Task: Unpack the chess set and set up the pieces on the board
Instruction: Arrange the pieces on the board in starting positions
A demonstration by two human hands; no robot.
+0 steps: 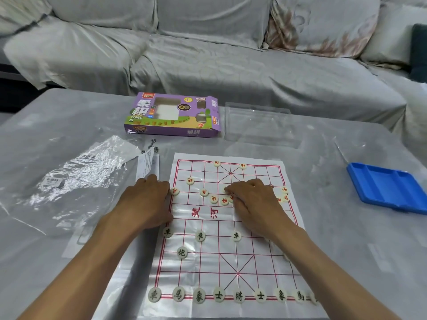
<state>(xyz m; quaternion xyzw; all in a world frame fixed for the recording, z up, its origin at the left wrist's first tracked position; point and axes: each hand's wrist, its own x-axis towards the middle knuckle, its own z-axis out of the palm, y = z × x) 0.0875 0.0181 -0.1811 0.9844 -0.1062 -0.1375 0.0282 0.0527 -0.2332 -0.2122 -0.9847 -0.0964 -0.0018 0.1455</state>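
Nearest, a row of cream round discs with black characters [239, 296] lines the near edge of the thin white paper board with red grid lines [231, 227] lying flat on the grey table [346, 239]. Red-lettered cream discs [213, 199] sit scattered past the river. Left hand [147, 199] presses the board's left edge, fingers relaxed. Right hand [251, 199] pinches a red-lettered disc mid-board. Purple cardboard box [173, 116] lies beyond.

Board centre: river band of the board [231, 250] open between rows.
Frame right: blue tray [388, 190] blocks.
Frame top: purple box [172, 116], clear lid [258, 123].
Frame left: plastic wrap [76, 179].
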